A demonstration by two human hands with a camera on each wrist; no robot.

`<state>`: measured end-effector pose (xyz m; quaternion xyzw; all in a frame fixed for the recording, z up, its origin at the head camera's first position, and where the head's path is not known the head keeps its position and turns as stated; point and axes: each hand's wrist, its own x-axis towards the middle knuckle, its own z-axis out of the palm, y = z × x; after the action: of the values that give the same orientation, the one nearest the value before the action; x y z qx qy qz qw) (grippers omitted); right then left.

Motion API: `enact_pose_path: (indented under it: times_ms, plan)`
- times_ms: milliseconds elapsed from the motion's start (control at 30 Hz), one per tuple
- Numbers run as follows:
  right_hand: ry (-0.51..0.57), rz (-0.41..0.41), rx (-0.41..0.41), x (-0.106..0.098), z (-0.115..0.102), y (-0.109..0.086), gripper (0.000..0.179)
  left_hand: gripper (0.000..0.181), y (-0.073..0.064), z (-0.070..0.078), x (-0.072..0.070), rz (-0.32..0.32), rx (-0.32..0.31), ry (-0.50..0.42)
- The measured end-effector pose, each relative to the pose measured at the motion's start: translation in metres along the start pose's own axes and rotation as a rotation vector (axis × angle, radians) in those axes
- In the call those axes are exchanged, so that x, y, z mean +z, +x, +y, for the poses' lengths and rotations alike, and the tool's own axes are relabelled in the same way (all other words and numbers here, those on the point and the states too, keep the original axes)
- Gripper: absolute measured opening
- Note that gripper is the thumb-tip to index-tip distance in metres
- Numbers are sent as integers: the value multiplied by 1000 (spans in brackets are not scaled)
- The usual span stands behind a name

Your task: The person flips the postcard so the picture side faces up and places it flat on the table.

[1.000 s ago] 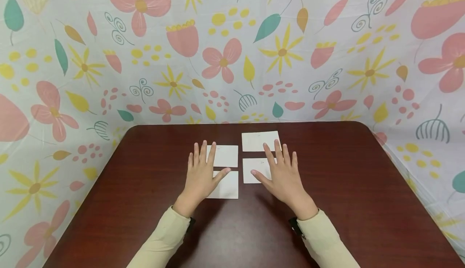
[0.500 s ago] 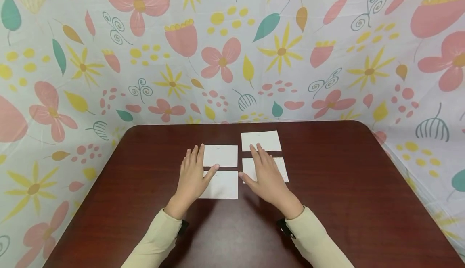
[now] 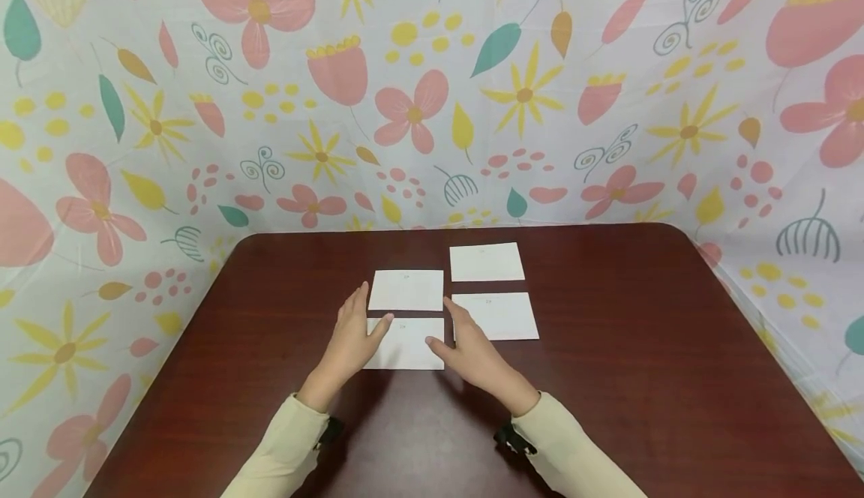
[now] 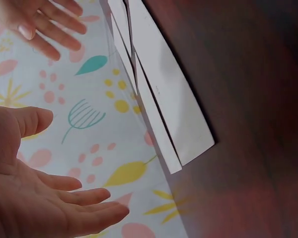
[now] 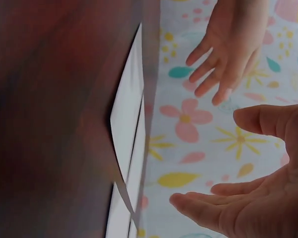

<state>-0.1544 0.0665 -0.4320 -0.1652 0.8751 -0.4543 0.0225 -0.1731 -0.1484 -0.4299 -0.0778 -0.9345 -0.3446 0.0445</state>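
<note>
Two white cards lie in a left column, the near left card (image 3: pixel 408 344) and the far left card (image 3: pixel 406 290). To their right lie the near right card (image 3: pixel 502 318) and the far right card (image 3: pixel 487 262). Small faint marks show near their top edges. My left hand (image 3: pixel 349 344) hovers at the left side of the near left card, palm turned inward, fingers extended. My right hand (image 3: pixel 474 352) is over the gap between the near cards, palm facing the left hand, thumb apart. Both wrist views show the hands raised above the table, holding nothing.
The cards lie on a dark reddish-brown table (image 3: pixel 607 348) with rounded far corners. A white cloth (image 3: pixel 418 175) with flowers and leaves hangs behind and along both sides. Dark bands (image 3: pixel 516 438) sit at the wrists below beige sleeves (image 3: pixel 574 445).
Both hands have turned from palms down to palms facing each other. The right hand has moved left and nearer; the left has shifted slightly left and nearer. The cards stay put.
</note>
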Motion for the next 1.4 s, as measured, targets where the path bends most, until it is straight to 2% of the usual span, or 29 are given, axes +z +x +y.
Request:
enact_pose_path:
  times_ms: [200, 500, 700, 833, 1067, 1400]
  plan:
    - [72, -67, 73, 9, 3, -3, 70, 74, -2, -5, 0, -78, -85, -110]
    - [105, -107, 144, 15, 6, -5, 73, 68, -1, -15, 5, -155, -157, -181]
    - [124, -86, 190, 19, 5, -5, 72, 66, 0, -20, 8, -173, -226, -223]
    - [173, -77, 228, 22, 7, -5, 70, 65, -2, -22, 10, -180, -264, -267]
    - [239, -64, 285, 24, 10, -4, 66, 63, -5, -22, 12, -179, -276, -315]
    - [280, -11, 315, 30, 10, -2, 66, 61, -5, -24, 11, -149, -303, -323]
